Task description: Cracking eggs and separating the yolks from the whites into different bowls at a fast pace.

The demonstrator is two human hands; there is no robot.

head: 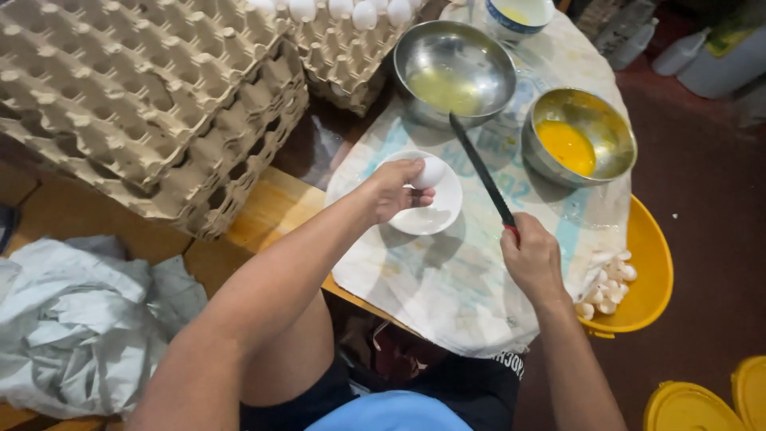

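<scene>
Left hand (392, 188) pinches a white egg (432, 172) over a small white bowl (435, 209); right hand (532, 259) grips a black knife (482, 171), its blade slanting just right of the bowl. A clean crack probably needs a light, centred tap.

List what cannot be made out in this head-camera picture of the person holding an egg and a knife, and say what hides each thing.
- Knife handle: wrapped inside the right hand.
- Egg: partly covered by the left hand fingers; whether it is cracked cannot be told.
- Small white bowl: contents too pale to tell.
- Blue-rimmed bowl: cut off by the top edge.
- Shells in the yellow basin: partly hidden by the cloth edge.
</scene>
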